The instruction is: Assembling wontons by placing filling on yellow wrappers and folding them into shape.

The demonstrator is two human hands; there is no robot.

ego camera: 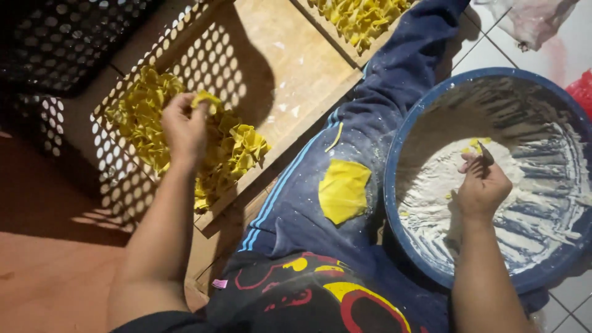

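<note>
My left hand (184, 126) pinches a folded yellow dumpling (205, 98) above a heap of folded yellow dumplings (237, 148) on a wooden board (290, 68). My right hand (482, 187) grips a small dark spoon (485, 154) inside a large blue basin (404, 148) smeared with pale paste filling (431, 191). A stack of flat yellow wrappers (343, 190) rests on my thigh, on blue trousers dusted with flour (370, 117).
A perforated plastic crate (117, 179) lies under the board at the left, with a dark crate (68, 37) behind it. More folded dumplings (361, 18) lie on a second board at the top. A pink-white bag (533, 21) sits on the tiled floor.
</note>
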